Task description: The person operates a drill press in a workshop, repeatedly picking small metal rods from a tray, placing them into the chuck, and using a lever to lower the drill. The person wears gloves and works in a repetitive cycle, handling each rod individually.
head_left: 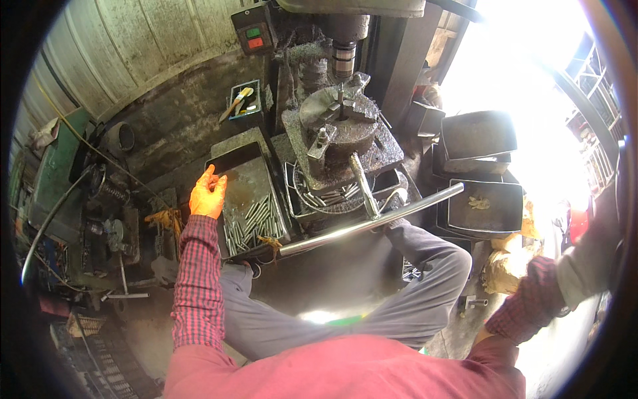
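My left hand (207,194), in an orange glove, is over the left rim of a metal tray (247,166). Its fingers are apart and I see nothing held in them. Many short metal rods (251,225) are heaped in the tray's near part. My right arm (531,292) is raised toward the right edge, where its hand is not visible. Ahead stands a drill press with its chuck (343,58) above a round clamping fixture (339,120). A long shiny metal bar (372,221) crosses in front of me, beside a handle (364,185) reaching down from the fixture.
A switch box (252,30) with green and red buttons is at the back. A brush (237,101) lies on a small container left of the press. Dark bins (484,206) are stacked at right. Green machinery (56,176) stands at far left. My knees flank the work area.
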The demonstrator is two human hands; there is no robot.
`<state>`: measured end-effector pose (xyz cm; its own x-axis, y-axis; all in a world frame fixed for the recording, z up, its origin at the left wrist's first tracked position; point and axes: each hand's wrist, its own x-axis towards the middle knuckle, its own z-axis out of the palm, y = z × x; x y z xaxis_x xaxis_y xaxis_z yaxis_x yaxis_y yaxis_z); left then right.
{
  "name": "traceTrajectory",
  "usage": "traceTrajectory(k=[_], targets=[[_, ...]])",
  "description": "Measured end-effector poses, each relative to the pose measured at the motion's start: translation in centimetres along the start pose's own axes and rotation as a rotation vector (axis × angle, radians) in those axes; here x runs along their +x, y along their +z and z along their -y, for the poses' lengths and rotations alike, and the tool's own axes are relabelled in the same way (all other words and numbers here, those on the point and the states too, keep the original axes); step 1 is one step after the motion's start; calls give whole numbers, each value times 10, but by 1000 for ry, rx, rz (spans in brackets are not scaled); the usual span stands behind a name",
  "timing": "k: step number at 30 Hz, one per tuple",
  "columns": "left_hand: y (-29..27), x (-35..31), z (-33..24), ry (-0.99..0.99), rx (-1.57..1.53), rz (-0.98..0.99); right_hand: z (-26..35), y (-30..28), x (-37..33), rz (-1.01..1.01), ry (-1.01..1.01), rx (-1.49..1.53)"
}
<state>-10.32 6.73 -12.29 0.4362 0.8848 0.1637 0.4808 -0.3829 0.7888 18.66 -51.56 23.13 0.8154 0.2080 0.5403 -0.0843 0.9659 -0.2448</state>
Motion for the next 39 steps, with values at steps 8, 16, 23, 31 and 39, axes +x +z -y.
traceTrajectory(k=[8,16,23,31,39], targets=[[63,-131,-117,649,152,701,-154,-203,-48,30,296,-1672],[116,-147,-81,634,223,775,-200,-215,-57,-217,611,124],[180,-168,-132,740,488,498,-219,-121,-59,-137,596,-605],[93,-8,-229,304,-478,353,-220,-135,-77,-99,467,-535],[175,102,-258,305,-33,386,-219,-68,-95,27,474,-1000]])
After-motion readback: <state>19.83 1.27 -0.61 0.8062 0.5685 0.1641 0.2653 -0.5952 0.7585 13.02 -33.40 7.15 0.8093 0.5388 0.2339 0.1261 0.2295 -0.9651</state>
